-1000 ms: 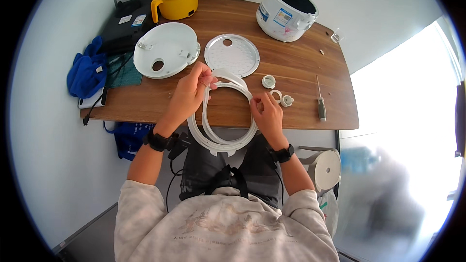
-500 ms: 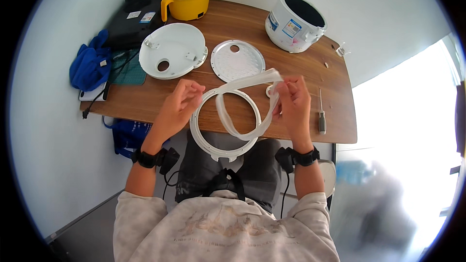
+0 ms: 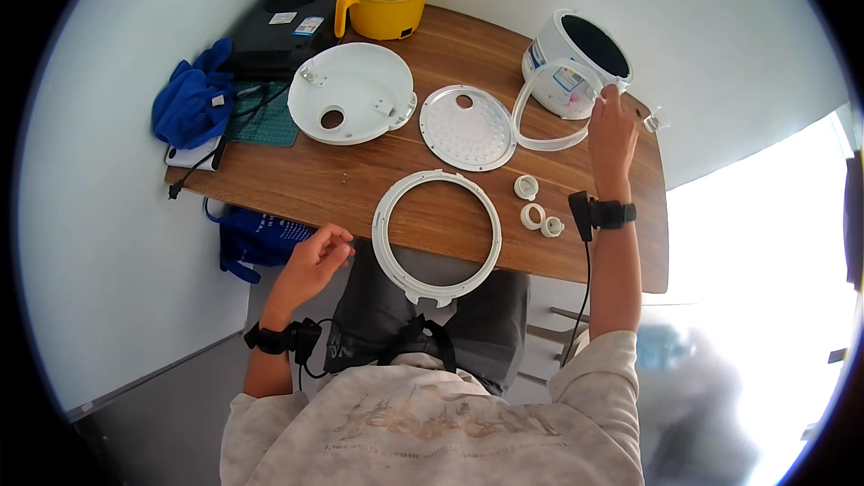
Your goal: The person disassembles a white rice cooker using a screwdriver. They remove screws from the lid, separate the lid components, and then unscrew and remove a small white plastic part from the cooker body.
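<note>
At the back right, my right hand [image 3: 615,130] is closed on a translucent white sealing ring [image 3: 545,143], which hangs in front of the white rice cooker body [image 3: 547,43]. My left hand [image 3: 310,265] is empty off the front table edge, its fingers loosely curled and thumb apart. Between my arms, a rigid white ring frame [image 3: 381,234] overhangs the front edge above my lap. Farther back lie a perforated metal disc [image 3: 468,135] and a round white lid shell [image 3: 360,81] with a hole. Three small white round parts [image 3: 526,187] sit right of the ring frame.
A yellow pot [image 3: 387,18] with a lid and a black appliance [image 3: 279,40] stand at the back left. A blue cloth [image 3: 191,99], a green mat [image 3: 270,130] and a black cable are at the left. A small clear piece [image 3: 657,119] lies at the right edge.
My right hand has carried the sealing ring away from above the ring frame to the back right. My left hand has dropped down toward me, off the table edge.
</note>
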A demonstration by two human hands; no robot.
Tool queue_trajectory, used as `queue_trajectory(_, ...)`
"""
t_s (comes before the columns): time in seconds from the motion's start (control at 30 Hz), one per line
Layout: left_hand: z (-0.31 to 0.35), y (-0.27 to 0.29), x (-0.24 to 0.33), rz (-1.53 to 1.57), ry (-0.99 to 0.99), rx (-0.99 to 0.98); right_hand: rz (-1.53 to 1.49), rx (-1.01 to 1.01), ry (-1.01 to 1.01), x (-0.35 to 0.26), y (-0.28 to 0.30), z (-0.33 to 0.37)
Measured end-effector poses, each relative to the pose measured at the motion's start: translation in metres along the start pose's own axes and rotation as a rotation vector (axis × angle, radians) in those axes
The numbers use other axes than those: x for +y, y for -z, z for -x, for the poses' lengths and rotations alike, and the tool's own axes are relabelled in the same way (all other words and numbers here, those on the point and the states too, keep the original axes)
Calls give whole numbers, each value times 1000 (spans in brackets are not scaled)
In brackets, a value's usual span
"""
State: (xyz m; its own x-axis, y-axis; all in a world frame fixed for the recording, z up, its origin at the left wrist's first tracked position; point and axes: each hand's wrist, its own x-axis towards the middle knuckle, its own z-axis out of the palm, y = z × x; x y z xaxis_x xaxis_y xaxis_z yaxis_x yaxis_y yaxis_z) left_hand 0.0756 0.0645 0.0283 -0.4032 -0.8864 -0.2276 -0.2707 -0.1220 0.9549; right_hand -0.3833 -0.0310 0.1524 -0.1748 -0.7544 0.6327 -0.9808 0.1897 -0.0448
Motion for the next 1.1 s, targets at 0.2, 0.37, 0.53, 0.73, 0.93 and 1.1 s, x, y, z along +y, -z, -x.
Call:
queue_trajectory(0.2, -1, -1, 4, -25, 0, -24, 76, -203, 95, -17, -38, 15)
queue_trajectory(0.37, 3, 0, 5, -28, 19, -46, -96, -690, -61, -37, -83, 19)
queue_trajectory(0.53, 14, 3, -3, -41, 26, -36, -142, -674, -60, -21, -138, 28)
queue_trajectory(0.73, 21, 5, -4, -70, 45, -13, -434, -804, -309, -33, -130, 16)
queue_trajectory(0.93, 17, 5, 2, -111, 56, -36, -1051, -757, -656, -19, -111, 23)
queue_trajectory(1.1, 14, 6, 5, -96, 36, -30, -1277, -569, -639, -16, -60, 44)
